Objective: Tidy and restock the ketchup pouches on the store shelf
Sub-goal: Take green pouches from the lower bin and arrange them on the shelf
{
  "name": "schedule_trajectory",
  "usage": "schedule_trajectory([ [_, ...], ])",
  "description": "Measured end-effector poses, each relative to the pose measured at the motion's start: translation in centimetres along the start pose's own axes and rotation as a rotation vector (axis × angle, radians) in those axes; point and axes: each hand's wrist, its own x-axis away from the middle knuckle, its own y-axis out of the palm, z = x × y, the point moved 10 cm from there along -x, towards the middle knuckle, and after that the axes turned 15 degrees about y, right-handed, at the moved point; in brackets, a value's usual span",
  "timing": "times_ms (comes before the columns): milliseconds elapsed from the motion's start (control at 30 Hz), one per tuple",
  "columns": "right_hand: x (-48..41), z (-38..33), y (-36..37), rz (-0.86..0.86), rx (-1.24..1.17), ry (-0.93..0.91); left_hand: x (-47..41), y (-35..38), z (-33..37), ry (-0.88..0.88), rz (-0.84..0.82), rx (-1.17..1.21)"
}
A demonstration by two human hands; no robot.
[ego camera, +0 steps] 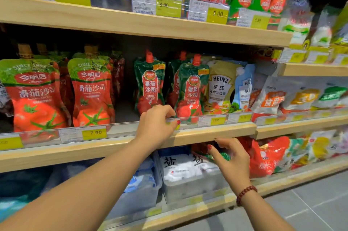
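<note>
Right hand (231, 161) hovers under the middle shelf (207, 132), fingers loosely curled; I cannot tell whether they hold anything. Left hand (156, 125) reaches up, its fingers and thumb pinching the clear rail (122, 130). Behind the rail stand three green ketchup pouches (192, 89); left of them, two large red pouches (92, 89) stand in front.

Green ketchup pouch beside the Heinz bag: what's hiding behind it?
Behind the front green pouch, a second green pouch peeks out, red cap showing. Most of it is covered.

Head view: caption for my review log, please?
Left hand grips the clear shelf rail before green ketchup pouches; right hand reaches toward a pouch below.
</note>
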Motion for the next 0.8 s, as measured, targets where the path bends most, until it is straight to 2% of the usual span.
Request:
schedule_trajectory([
  [100, 0.3, 4.0, -1.1, 0.017, 0.14, 0.105, 0.2, 0.5, 0.3, 0.015, 0.018, -0.097],
  [300, -0.4, 9.2, -1.6, 0.025, 0.51, 0.223, 0.5, 0.0, -0.3, -0.04, 0.156, -0.111],
  [533, -1.5, 12.6, 0.1, -0.038, 0.624, 0.331, 0.9, 0.5, 0.2, 0.051, 0.221, -0.21],
  [733, -1.8, 13.1, 0.0, 0.127, 0.681, 0.417, 1.0, 0.6, 0.3, 0.076, 0.241, -0.192],
  [800, -1.8, 13.5, 0.2, 0.114, 0.755, 0.423, 1.0, 0.7, 0.3, 0.086, 0.239, -0.213],
])
